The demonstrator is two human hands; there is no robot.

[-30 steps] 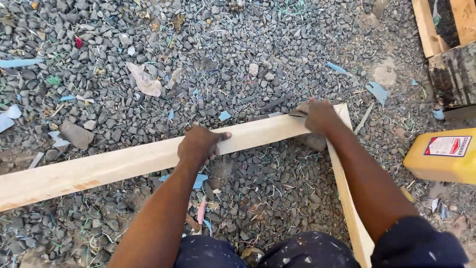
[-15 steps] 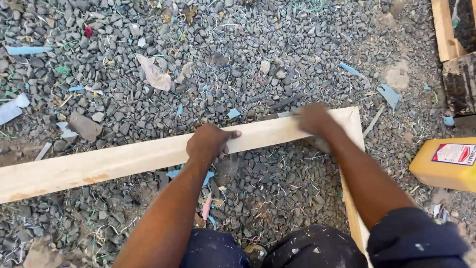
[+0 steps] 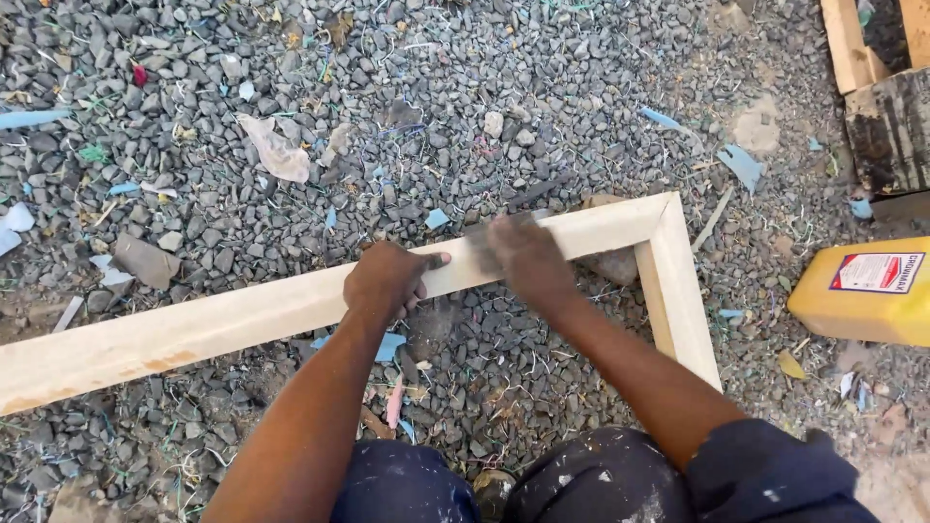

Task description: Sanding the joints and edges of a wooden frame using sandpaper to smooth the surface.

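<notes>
The pale L-shaped wooden frame of two joined planks (image 3: 291,315) lies flat on the grey gravel ground (image 3: 542,107), its corner at two o'clock from the person's knees. The left hand (image 3: 386,279) presses flat on the long plank, fingers spread. The right hand (image 3: 528,257), just beside it toward three o'clock, is blurred and seems closed on a small dark sanding piece, though I cannot tell for sure. Rubbing well calls for steady downward pressure and strokes along the grain. A yellow plastic jerrycan (image 3: 867,291) sits at three o'clock, well apart; pale paper scraps (image 3: 276,150) litter ten o'clock.
</notes>
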